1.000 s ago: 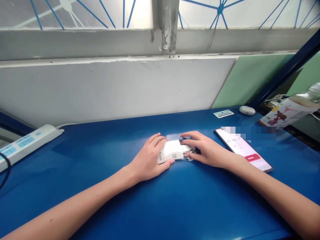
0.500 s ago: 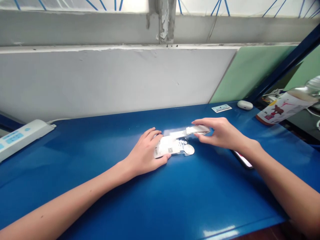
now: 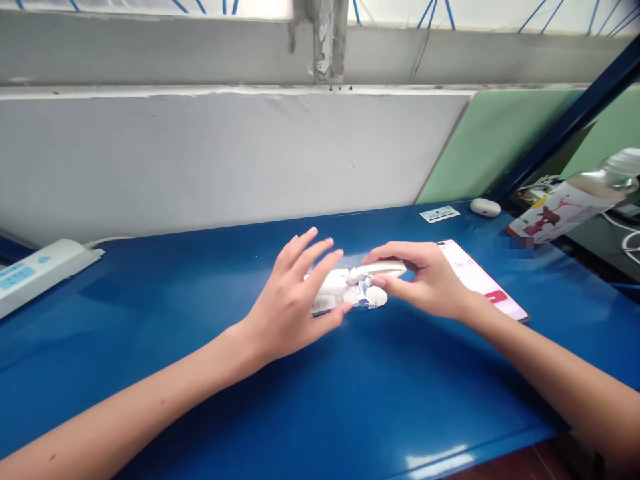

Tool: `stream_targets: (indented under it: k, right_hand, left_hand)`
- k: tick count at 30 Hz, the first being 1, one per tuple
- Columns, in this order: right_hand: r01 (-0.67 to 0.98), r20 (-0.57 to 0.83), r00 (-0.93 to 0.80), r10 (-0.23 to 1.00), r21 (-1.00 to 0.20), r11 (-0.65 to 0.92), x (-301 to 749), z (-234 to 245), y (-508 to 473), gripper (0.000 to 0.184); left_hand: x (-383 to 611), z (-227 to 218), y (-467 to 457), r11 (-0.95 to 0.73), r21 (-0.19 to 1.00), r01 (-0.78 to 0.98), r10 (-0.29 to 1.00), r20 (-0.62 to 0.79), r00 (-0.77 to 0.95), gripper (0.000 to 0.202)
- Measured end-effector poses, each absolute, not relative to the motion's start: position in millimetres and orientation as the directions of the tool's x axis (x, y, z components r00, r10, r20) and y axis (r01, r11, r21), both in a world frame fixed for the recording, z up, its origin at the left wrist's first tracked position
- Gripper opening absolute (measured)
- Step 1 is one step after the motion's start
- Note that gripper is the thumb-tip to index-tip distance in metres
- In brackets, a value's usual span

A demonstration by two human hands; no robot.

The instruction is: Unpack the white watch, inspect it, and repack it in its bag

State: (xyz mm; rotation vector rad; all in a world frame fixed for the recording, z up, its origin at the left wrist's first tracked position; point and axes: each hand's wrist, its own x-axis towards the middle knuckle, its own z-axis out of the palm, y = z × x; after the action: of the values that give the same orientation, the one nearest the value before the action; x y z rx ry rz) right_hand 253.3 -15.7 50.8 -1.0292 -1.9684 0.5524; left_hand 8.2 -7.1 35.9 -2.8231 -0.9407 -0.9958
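My left hand hovers at the left side of a flat white package, its fingers raised and spread, its thumb near the package's front edge. Clear plastic and a round white piece show at the package's right end. Between the thumb and fingers of my right hand is a slim white object, held just above that end; its exact kind is not clear. Part of the package is hidden behind my left fingers.
A lit phone lies beside my right hand. Behind it are a card and a white earbud case. A bottle stands at the right edge, a power strip at the far left. A wall bounds the blue table.
My left fingers have lifted and spread off the package. My right hand has moved left and slightly down with the slim white object, and the phone's lit screen now shows.
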Motion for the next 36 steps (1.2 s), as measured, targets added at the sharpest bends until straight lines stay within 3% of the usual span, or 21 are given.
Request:
stream_targets:
  k: [3, 6, 9, 12, 15, 21, 25, 28, 36]
  right_hand:
    - [0.37, 0.484, -0.319, 0.815, -0.728, 0.577, 237, 59, -14, 0.024]
    - [0.238, 0.514, -0.22, 0.829, -0.796, 0.556, 220, 70, -5, 0.029]
    - [0.074, 0.458, -0.201, 0.866, -0.874, 0.48, 205, 75, 4, 0.035]
    - [-0.107, 0.338, -0.343, 0.876, -0.941, 0.321, 195, 74, 9, 0.039]
    - [-0.183, 0.213, -0.447, 0.869, -0.972, 0.145, 193, 69, 11, 0.043]
    - [-0.288, 0.043, -0.497, 0.867, -0.95, -0.118, 194, 53, 14, 0.047]
    - [-0.342, -0.018, -0.531, 0.847, -0.91, -0.233, 194, 42, 16, 0.05]
    - [-0.342, -0.032, -0.612, 0.79, -0.89, -0.301, 194, 41, 15, 0.045]
    - [-0.35, -0.038, -0.596, 0.802, -0.887, -0.302, 192, 43, 16, 0.043]
  left_hand:
    - [10, 38, -11, -0.848, 0.228, 0.479, 0.52, 0.533, 0.668, 0.026]
    - [11, 42, -15, -0.835, 0.415, 0.362, 0.545, 0.529, 0.65, 0.028]
    - [11, 47, -20, -0.712, 0.607, 0.353, 0.68, 0.468, 0.565, 0.03]
    - [12, 50, -25, -0.645, 0.692, 0.326, 0.737, 0.449, 0.505, 0.03]
    - [16, 54, -29, -0.562, 0.787, 0.254, 0.776, 0.396, 0.492, 0.032]
    - [28, 59, -30, -0.182, 0.983, 0.037, 0.79, 0.124, 0.6, 0.032]
    - [34, 49, -31, 0.241, 0.965, -0.103, 0.714, -0.105, 0.692, 0.029]
    - [37, 41, -33, 0.434, 0.891, -0.135, 0.699, -0.239, 0.674, 0.03]
    - [37, 38, -31, 0.57, 0.786, -0.241, 0.698, -0.308, 0.647, 0.025]
